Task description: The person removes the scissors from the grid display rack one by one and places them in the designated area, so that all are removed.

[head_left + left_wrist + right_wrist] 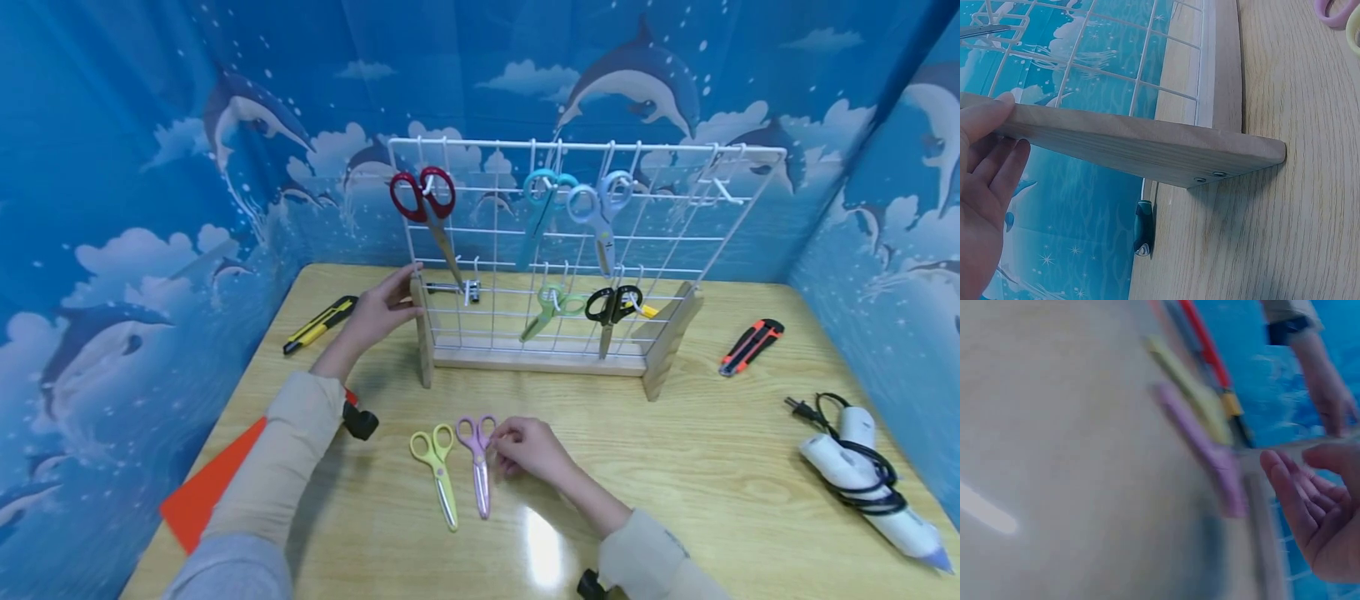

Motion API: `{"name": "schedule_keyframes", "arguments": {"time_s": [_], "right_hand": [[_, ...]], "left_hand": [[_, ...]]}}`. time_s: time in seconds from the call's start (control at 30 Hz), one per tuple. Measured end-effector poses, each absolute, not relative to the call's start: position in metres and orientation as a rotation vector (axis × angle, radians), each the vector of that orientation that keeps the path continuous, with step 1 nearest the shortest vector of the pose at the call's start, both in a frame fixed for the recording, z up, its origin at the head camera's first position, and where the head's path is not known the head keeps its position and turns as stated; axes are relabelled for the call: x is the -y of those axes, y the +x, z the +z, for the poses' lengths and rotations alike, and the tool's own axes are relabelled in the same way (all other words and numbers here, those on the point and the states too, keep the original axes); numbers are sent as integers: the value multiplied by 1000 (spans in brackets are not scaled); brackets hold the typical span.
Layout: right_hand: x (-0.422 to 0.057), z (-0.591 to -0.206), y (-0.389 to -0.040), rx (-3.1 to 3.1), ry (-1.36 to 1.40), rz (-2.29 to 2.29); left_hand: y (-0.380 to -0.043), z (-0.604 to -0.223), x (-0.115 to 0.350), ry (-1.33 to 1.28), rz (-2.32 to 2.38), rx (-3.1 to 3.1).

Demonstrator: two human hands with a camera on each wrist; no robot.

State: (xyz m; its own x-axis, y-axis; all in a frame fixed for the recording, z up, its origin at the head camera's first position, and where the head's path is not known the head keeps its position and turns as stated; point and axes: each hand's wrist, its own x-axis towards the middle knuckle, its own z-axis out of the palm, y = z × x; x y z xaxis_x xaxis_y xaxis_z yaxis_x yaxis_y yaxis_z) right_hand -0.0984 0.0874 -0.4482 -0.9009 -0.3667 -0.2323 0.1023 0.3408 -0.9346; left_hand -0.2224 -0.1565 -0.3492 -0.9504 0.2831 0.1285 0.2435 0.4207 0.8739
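My left hand (378,310) grips the wooden side board (1147,140) of a white wire rack, thumb on one face and fingers on the other in the left wrist view. My right hand (531,448), fingers loosely bent, is just right of the purple scissors (481,479); the right wrist view shows a gap between thumb and fingertips. Left of these lie yellow scissors (444,490), also flat on the table. On the rack's hooks hang red-handled scissors (435,218), teal scissors (536,223), light blue scissors (602,221), green scissors (551,307) and black-handled scissors (611,312).
A yellow-black utility knife (321,325) lies left of the rack, a red-black one (752,346) to its right. At the right edge is a white corded device (847,467) with its cable wound round it. A red sheet (217,483) lies under the left arm.
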Motion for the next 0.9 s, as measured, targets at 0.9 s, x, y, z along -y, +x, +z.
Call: {"name": "schedule_keyframes", "arguments": {"time_s": [0.9], "right_hand": [[-182,-280,-177,-2782,-271,-2281]], "left_hand": [[-233,-364,163,537,1602,-2628]]}}
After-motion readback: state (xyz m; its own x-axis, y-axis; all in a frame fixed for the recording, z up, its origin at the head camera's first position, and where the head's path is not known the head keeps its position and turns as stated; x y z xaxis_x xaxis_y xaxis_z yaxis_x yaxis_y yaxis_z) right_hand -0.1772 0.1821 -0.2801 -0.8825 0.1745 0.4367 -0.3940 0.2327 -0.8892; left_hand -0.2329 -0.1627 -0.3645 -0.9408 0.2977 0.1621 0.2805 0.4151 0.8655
